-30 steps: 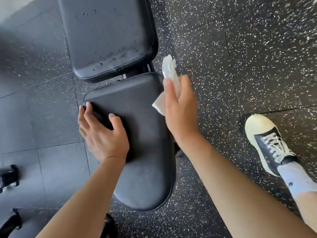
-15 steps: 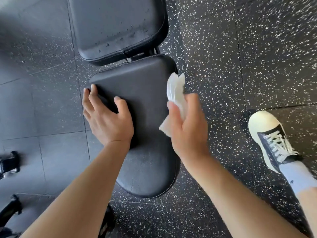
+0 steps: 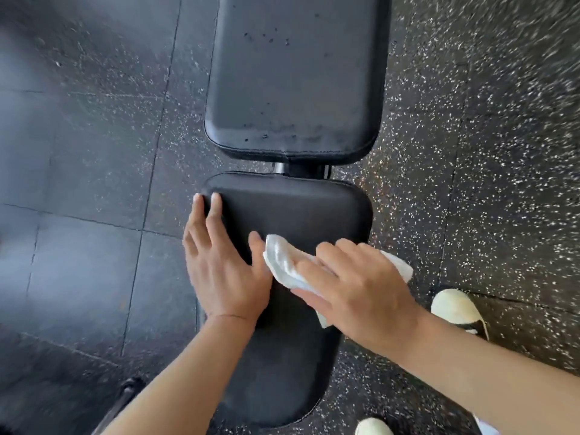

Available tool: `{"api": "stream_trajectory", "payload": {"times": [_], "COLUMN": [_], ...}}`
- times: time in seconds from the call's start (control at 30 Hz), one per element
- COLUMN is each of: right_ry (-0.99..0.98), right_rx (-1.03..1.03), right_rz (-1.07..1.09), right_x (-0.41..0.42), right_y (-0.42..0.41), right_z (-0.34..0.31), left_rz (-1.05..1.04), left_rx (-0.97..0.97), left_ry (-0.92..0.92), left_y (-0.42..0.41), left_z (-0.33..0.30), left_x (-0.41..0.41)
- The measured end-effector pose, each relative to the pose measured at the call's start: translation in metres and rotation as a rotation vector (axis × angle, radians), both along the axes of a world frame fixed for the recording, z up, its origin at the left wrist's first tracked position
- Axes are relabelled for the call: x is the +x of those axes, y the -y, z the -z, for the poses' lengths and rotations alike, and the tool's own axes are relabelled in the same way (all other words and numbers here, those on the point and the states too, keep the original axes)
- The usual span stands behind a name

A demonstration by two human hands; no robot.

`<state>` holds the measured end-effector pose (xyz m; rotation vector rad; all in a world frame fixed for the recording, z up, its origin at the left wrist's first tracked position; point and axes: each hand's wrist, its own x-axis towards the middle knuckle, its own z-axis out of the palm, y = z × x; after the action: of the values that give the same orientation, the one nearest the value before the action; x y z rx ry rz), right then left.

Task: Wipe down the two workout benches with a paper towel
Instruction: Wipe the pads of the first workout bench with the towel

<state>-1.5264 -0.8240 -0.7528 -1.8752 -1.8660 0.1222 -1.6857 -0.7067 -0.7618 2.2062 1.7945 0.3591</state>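
- Black vinyl seat pad [image 3: 292,215] of the bench is the surface under treatment; the paper towel [image 3: 287,262] lies flat on it, mid-pad.
- Right hand [image 3: 354,287] presses the towel down with extended fingers; left hand [image 3: 219,265] rests flat on the pad's left edge, fingers straight, holding nothing.
- Step in hand: wiping the seat pad.
- Next move, by judgement: sweep toward the unwiped edges, then the droplet-marked back pad [image 3: 295,76].
- Speckled floor [image 3: 470,152] on both sides leaves open room.
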Motion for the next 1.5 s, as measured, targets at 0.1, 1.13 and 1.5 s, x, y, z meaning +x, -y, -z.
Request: {"api": "stream_trajectory", "payload": {"times": [0.1,1.13,1.5], "right_ry": [0.028,0.033,0.33], "right_rx": [-0.013,-0.13,-0.019], "right_rz": [0.013,0.124,-0.621], "right_x": [0.025,-0.072,-0.072], "right_y": [-0.028,-0.122,-0.003], "right_z": [0.0,-0.027,-0.02], "left_rz": [0.032,-0.058,-0.213], "left_rx": [-0.002,-0.453,-0.565], "left_ry": [-0.035,0.267,0.389], "left_y": [-0.002,0.099,0.117], "left_z": [-0.002,-0.016,-0.016], "left_x": [-0.001,-0.139,-0.144]}}
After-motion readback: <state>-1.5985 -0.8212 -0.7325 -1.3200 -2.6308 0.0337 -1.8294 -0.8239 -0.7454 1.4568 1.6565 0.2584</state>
